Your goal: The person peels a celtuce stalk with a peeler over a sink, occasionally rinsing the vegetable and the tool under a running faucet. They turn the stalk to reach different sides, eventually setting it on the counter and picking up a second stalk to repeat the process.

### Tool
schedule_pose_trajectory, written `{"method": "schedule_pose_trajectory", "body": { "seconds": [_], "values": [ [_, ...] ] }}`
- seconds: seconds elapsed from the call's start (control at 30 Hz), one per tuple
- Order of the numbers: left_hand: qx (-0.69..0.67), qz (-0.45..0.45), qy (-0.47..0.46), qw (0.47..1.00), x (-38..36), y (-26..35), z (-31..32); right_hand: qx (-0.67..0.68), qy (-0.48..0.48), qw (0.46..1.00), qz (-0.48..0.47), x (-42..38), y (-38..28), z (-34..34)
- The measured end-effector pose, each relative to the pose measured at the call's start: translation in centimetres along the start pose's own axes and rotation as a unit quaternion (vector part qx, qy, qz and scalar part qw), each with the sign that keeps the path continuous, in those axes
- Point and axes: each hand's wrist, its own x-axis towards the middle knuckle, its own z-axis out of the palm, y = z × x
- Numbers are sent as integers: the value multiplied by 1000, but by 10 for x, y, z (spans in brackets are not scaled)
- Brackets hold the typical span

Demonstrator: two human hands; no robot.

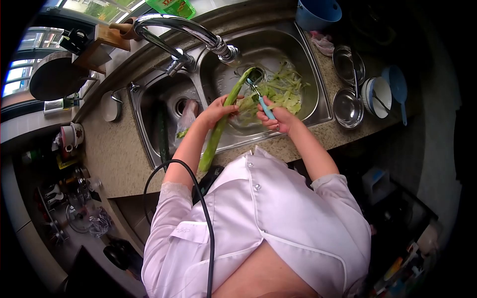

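Note:
A long green celtuce stem slants across the near edge of the sink, its upper end over the right basin. My left hand is closed around the stem near its middle. In my right hand is a vegetable peeler with a light blue handle. The peeler's head is close to the stem's upper part; whether it touches cannot be made out. Pale green peelings lie heaped in the right basin, below and beyond my hands.
The chrome faucet arches over the basins. In the left basin are a plastic bag and a dark green cucumber-like vegetable. Metal bowls and white bowls stand right of the sink. A black cable hangs before me.

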Motion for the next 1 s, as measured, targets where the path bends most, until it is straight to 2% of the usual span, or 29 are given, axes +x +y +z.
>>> {"method": "schedule_pose_trajectory", "body": {
  "seconds": [0.13,0.17,0.23,0.47,0.6,0.67,0.8,0.87,1.0],
  "values": [
    [-47,33,5,998,-15,16,13,105,-53,993,5,2,25,32],
    [-49,34,8,998,-15,14,12,105,-54,993,8,7,28,34],
    [-36,28,-17,999,-13,12,7,141,-147,979,21,16,36,37],
    [-39,42,-8,998,-15,7,-2,189,-242,951,38,20,39,44],
    [-63,52,-38,996,-17,9,-2,197,-240,951,18,16,45,54],
    [-70,55,-65,994,-15,2,-9,233,-290,928,15,19,51,55],
    [-89,51,-65,993,-21,10,3,261,-305,916,12,19,56,60],
    [-58,48,-32,997,-19,10,4,308,-320,896,22,18,56,60],
    [-34,61,-26,997,-16,6,3,347,-356,868,-9,11,51,71]
  ]
}}
